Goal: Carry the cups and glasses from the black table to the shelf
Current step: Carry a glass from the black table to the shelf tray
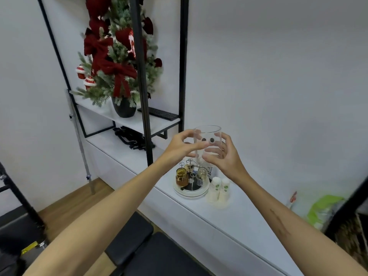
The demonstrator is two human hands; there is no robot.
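Observation:
A clear drinking glass [207, 136] with two dark dots on its side is held upright in the air, above the white shelf [229, 218]. My left hand [182, 145] grips it from the left and my right hand [224, 156] wraps it from the right, near its base. Below the glass, a round tray [191, 193] on the shelf carries an amber glass [181, 177] and a clear glass [202, 174] on a wire rack. Two stacks of white paper cups [218, 190] stand just right of the tray.
A black metal frame [142, 80] rises from the shelf, with a decorated Christmas tree [117, 56] and a keyboard [159, 113] on its upper board. Black straps [131, 137] lie beneath. A green bag [322, 208] sits at the right. A black seat [151, 251] is below me.

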